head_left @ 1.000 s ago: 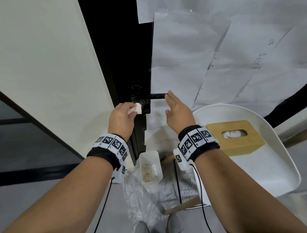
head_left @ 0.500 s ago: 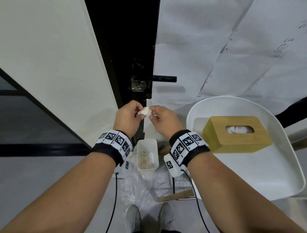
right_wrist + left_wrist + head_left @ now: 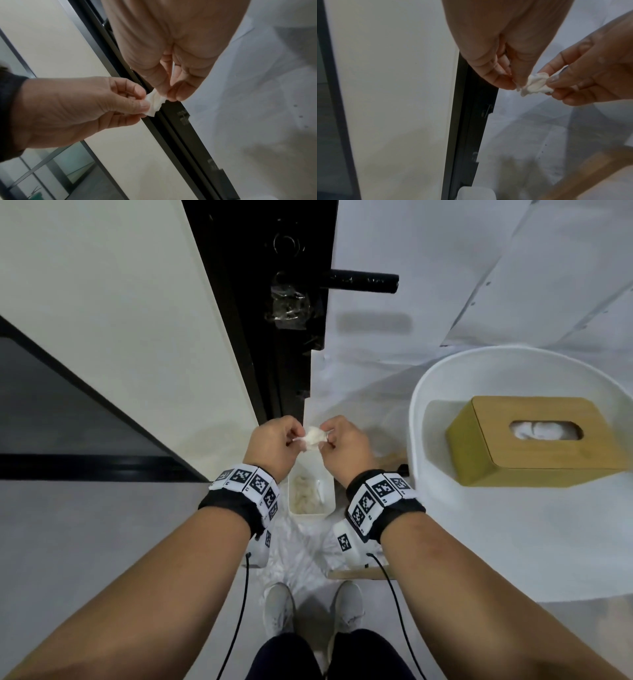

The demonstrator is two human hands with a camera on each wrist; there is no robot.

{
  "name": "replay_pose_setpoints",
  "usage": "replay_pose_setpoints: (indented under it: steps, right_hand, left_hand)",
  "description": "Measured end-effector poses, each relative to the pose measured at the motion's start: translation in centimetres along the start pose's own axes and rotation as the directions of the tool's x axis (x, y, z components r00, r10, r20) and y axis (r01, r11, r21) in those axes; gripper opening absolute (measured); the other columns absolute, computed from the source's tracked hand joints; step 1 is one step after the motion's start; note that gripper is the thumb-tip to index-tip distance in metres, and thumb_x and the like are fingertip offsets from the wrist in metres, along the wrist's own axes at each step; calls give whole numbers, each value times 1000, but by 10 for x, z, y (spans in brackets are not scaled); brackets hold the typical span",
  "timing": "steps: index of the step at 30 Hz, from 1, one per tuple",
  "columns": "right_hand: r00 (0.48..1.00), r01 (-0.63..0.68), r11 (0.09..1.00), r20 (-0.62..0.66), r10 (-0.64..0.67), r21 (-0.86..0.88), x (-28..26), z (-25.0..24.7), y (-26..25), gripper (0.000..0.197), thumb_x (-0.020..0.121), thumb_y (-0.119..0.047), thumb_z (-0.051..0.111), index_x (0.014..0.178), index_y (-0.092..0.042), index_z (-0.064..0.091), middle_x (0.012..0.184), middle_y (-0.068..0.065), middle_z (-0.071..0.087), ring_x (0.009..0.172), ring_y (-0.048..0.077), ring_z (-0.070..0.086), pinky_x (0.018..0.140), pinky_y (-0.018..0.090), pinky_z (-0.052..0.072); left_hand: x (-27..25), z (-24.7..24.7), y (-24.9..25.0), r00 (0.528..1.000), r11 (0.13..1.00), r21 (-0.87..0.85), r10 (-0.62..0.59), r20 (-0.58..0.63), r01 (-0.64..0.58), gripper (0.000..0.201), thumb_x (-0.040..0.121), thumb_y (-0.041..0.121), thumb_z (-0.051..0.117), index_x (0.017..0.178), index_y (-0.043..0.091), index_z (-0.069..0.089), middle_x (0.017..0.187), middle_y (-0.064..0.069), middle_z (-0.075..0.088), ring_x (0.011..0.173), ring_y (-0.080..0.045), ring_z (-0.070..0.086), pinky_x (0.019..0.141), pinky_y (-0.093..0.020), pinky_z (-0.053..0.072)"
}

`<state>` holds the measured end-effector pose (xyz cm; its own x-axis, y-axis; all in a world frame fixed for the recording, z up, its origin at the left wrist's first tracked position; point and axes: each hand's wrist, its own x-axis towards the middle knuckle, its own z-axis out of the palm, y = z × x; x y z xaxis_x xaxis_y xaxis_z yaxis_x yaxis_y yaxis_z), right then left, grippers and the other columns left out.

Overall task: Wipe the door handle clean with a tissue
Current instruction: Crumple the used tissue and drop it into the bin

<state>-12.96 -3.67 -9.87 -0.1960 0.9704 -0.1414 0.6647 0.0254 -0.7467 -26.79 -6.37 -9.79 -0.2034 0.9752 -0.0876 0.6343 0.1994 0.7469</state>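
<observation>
A small crumpled white tissue [image 3: 313, 437] is held between both hands, well below the door handle. My left hand [image 3: 274, 445] pinches its left side and my right hand [image 3: 344, 446] pinches its right side. The left wrist view shows the tissue [image 3: 534, 84] between the left hand [image 3: 503, 75] and the right hand [image 3: 583, 75]. In the right wrist view the tissue [image 3: 155, 103] sits between the right hand [image 3: 169, 86] and the left hand [image 3: 96, 106]. The black lever door handle [image 3: 363, 281] sticks out to the right from the black door edge, untouched.
A wooden tissue box [image 3: 534, 440] stands on a white chair seat [image 3: 513, 542] at the right. A small white bin [image 3: 310, 496] with used tissues stands on the floor below the hands, on plastic sheeting. White paper covers the door.
Both hands came down from the handle and met on the tissue, which only the left hand held a second ago. The head view has tilted downward.
</observation>
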Motion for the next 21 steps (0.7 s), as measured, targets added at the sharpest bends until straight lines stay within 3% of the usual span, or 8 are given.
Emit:
replay_pose_setpoints:
  steps: [3, 6, 10, 13, 17, 21]
  right_hand:
    - [999, -37, 999, -2, 37, 4, 1, 18, 16, 22, 84, -3, 57, 105, -10, 59, 99, 11, 61, 90, 21, 58, 73, 18, 38]
    - [997, -73, 997, 14, 73, -13, 2, 38, 33, 24, 84, -3, 56, 105, -11, 60, 101, 11, 62, 92, 24, 59, 76, 21, 40]
    - [994, -95, 994, 48, 97, -58, 0, 57, 55, 28, 84, -2, 54, 111, -10, 59, 106, 15, 62, 97, 27, 59, 84, 28, 44]
    - [990, -112, 991, 76, 117, -76, -2, 67, 67, 33, 85, -2, 52, 117, -10, 58, 112, 15, 59, 102, 27, 57, 88, 26, 41]
    - [982, -120, 988, 131, 133, -102, -3, 72, 74, 43, 87, -2, 49, 129, -10, 52, 126, 17, 52, 114, 30, 54, 99, 30, 40]
    - [937, -182, 957, 254, 239, -227, 2, 72, 82, 59, 89, -4, 47, 144, -16, 33, 141, 17, 41, 127, 31, 44, 102, 30, 36]
  left_hand:
    - [2, 16, -20, 999, 999, 53, 6, 33, -8, 11, 80, 5, 71, 89, 11, 71, 94, -5, 67, 83, -17, 63, 77, -20, 46]
    - [2, 34, -41, 998, 997, 76, -9, 62, 4, 12, 83, 5, 68, 93, 9, 74, 98, -7, 67, 83, -22, 65, 82, -27, 51]
    - [-3, 60, -70, 992, 989, 150, -17, 123, -2, 20, 87, 4, 63, 103, 10, 74, 107, -7, 67, 95, -21, 64, 81, -10, 36]
    - [-8, 71, -82, 987, 984, 178, -7, 162, -22, 24, 88, 2, 59, 108, 9, 73, 110, -9, 67, 100, -24, 63, 85, -13, 37]
    - [-13, 77, -86, 975, 977, 215, -32, 218, -16, 35, 90, 1, 52, 119, 12, 67, 123, -11, 63, 111, -29, 60, 97, -29, 44]
    - [-11, 81, -86, 939, 920, 392, -143, 311, 11, 43, 95, 4, 44, 137, 12, 50, 147, -9, 44, 129, -28, 47, 106, -28, 33]
